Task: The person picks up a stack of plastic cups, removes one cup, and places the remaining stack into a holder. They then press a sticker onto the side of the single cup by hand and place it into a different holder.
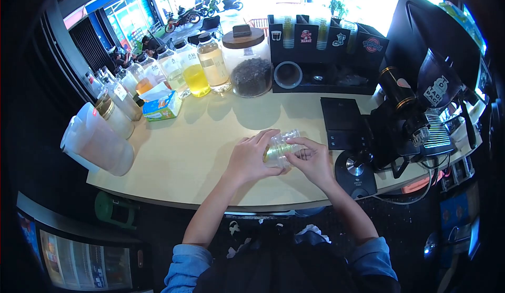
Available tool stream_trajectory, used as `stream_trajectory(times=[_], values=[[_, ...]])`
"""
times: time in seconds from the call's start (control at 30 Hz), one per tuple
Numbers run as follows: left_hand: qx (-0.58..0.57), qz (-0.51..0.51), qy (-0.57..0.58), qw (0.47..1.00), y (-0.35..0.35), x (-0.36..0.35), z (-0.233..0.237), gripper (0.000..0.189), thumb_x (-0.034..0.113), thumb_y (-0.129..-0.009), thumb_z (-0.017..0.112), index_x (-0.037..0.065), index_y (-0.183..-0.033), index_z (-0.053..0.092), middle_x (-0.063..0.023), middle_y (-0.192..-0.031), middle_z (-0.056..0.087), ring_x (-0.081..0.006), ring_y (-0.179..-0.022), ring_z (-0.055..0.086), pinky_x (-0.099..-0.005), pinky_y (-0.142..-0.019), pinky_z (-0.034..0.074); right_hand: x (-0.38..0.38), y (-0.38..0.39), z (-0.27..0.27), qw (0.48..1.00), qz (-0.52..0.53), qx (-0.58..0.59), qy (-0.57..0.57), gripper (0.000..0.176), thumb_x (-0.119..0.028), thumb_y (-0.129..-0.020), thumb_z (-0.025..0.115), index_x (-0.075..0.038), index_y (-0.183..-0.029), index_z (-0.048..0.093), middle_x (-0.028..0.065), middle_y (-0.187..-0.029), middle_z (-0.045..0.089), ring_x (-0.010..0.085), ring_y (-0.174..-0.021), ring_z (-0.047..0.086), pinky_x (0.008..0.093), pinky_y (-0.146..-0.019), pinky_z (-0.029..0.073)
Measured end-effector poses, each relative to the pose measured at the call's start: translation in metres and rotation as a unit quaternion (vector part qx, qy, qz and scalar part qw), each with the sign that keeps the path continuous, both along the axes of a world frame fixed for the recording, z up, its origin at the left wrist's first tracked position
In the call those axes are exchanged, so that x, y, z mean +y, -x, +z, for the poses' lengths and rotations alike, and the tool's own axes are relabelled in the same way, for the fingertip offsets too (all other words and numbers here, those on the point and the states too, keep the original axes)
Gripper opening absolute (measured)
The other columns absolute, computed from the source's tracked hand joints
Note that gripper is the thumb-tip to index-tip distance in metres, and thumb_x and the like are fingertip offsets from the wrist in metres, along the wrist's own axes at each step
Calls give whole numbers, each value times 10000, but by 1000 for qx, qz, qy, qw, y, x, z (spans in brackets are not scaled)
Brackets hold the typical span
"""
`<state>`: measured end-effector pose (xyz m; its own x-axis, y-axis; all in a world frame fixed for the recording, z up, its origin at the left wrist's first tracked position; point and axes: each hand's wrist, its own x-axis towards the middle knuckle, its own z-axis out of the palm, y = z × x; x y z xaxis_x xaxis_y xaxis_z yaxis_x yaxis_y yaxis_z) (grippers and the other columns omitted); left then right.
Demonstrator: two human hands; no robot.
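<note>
A short stack of clear plastic cups (278,150) is held tilted on its side above the wooden counter. My left hand (253,155) wraps around the left part of the stack. At the other end, my right hand (311,159) pinches the cups' rims between thumb and fingers. A yellowish-green print shows through the clear plastic. How many cups are nested cannot be made out. Just right of my right hand lies a flat black scale (342,122), with a round tamping base (355,173) in front of it.
Several syrup bottles (197,77) and a jar of dark beans (251,74) line the counter's back. A black cup organizer (326,51) stands behind. Pitchers (102,143) and a tissue box (162,106) are left; a coffee grinder (397,90) is right.
</note>
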<state>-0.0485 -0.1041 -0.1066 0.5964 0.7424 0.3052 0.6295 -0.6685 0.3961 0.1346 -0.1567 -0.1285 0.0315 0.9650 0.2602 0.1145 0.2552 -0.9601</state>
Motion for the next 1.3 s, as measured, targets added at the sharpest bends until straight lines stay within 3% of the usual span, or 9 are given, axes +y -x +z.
stream_trajectory(times=[0.13, 0.37, 0.53, 0.73, 0.97, 1.03, 1.13, 1.3], values=[[-17, 7, -20, 1000, 12, 6, -3, 762, 390, -543, 810, 150, -1203, 513, -43, -1197, 578, -287, -969, 630, -401, -870, 497, 4, -22, -6, 999, -33, -25, -7, 291, -3, -809, 685, 15, -1095, 636, 53, -970, 674, 69, -729, 631, 200, -634, 516], [9, -28, -14, 999, 14, 9, -1, 701, 348, -541, 813, 146, -1144, 519, -25, -1215, 544, -279, -989, 612, -406, -873, 495, 2, -36, -6, 1000, 20, 16, -7, 295, -15, -854, 654, 4, -1147, 624, 58, -985, 671, 66, -807, 617, 200, -685, 510], [6, -19, -19, 1000, 13, 7, -1, 676, 338, -542, 813, 152, -1127, 529, -18, -1211, 546, -310, -973, 609, -413, -856, 500, -2, -35, -8, 998, 53, 22, 11, 366, -16, -877, 628, -9, -1239, 575, 103, -1105, 635, 87, -881, 601, 224, -758, 517], [-5, -25, -24, 999, 13, 6, 0, 663, 338, -551, 809, 153, -1125, 532, -23, -1206, 549, -304, -973, 610, -411, -864, 496, -1, -24, -9, 998, 63, 16, 21, 377, 5, -866, 628, -19, -1239, 578, 119, -1156, 614, 122, -975, 601, 247, -795, 531], [-16, -28, -20, 999, 8, 1, 0, 745, 368, -566, 804, 158, -1219, 513, -37, -1237, 548, -271, -1030, 606, -402, -917, 472, -1, -2, -2, 995, 59, -55, -63, 376, 17, -833, 647, -18, -1204, 596, 115, -1148, 618, 137, -955, 622, 251, -793, 535], [-14, -29, -7, 999, 5, -3, 2, 784, 429, -599, 770, 143, -1272, 487, -75, -1246, 547, -261, -1080, 587, -404, -950, 438, -3, 7, 4, 993, 34, -88, -71, 355, -1, -810, 677, -5, -1159, 610, 100, -1113, 634, 122, -889, 640, 245, -750, 538], [-12, -14, -49, 999, 5, -1, -8, 840, 438, -598, 765, 126, -1314, 454, -82, -1268, 540, -257, -1094, 584, -399, -948, 437, 3, 8, -9, 998, 44, -21, -28, 351, -16, -792, 699, 1, -1133, 617, 88, -1071, 652, 105, -811, 647, 237, -692, 539], [3, -14, -31, 999, 7, -1, -3, 864, 442, -591, 769, 122, -1326, 446, -83, -1273, 540, -251, -1101, 581, -398, -936, 444, -2, 8, -2, 999, 22, -33, -30, 353, 17, -792, 689, 7, -1137, 617, 67, -1055, 654, 71, -772, 630, 209, -652, 518]])
